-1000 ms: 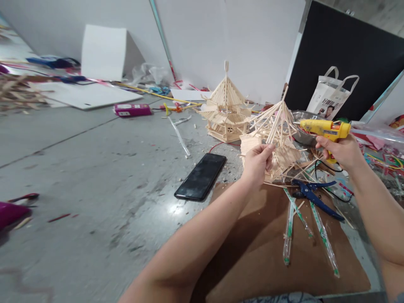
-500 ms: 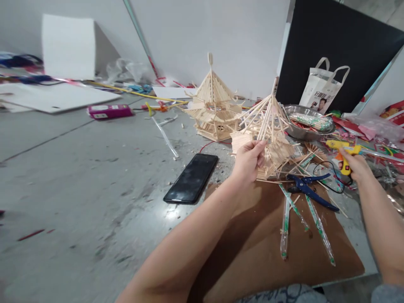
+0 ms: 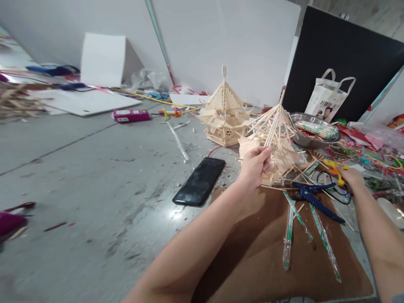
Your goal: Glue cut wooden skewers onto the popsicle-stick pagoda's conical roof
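The left hand point(image 3: 257, 162) is bare, with a rounded back and a smooth wrist. The left forearm point(image 3: 202, 240) is bare as far as it shows, slim at the wrist and broadening steadily toward the elbow. The right hand point(image 3: 352, 174) is bare too (small and a little soft in outline here), and the right forearm point(image 3: 375, 227) has the same plain, tapering shape. Grey cloth point(image 3: 400, 299), perhaps a sleeve edge, fills the bottom right corner; its weave is too small to tell.
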The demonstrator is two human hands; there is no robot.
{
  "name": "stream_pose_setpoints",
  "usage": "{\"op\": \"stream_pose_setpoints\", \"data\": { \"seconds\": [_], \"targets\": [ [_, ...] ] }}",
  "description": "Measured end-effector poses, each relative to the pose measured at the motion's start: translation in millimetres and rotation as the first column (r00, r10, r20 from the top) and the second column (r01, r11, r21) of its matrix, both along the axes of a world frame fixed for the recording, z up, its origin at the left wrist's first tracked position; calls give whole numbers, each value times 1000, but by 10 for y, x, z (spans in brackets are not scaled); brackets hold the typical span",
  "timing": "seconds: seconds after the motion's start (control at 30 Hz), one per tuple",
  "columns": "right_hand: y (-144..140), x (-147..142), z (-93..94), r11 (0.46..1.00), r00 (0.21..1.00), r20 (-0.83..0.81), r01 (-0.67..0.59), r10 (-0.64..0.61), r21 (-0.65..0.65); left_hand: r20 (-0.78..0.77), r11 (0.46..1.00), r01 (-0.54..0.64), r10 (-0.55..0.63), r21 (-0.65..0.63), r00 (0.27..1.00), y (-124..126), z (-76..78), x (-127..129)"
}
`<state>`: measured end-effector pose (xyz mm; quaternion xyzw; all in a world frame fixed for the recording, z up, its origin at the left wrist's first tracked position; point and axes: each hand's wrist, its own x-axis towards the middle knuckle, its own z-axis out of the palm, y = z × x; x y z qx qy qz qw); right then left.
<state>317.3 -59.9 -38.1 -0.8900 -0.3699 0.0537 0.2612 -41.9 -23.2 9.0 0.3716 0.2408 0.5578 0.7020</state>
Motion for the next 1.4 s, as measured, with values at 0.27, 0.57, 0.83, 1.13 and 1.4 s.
{"op": "stream_pose_setpoints", "data": {
  "seconds": [0.27,0.57,0.83,1.13,1.4],
  "targets": [
    [179,-882,729,889,941,278,-286,191,358,-27,1000,3,-3,-11,1000,4,17,2],
    [399,-2244,1194,565,752,60,-543,656,621,-25,1000,17,-17,10,1000,17,16,1],
    [576,-2443,1189,621,730,-84,-509,678,596,-18,1000,18,-18,-1,1000,23,5,5],
    [647,-2470,1160,620,663,-226,-449,714,643,-30,1000,6,-7,-15,1000,28,24,16],
    [606,-2487,1196,635,641,-284,-419,713,649,-27,1000,5,-5,-18,1000,32,23,22]
  ]
}}
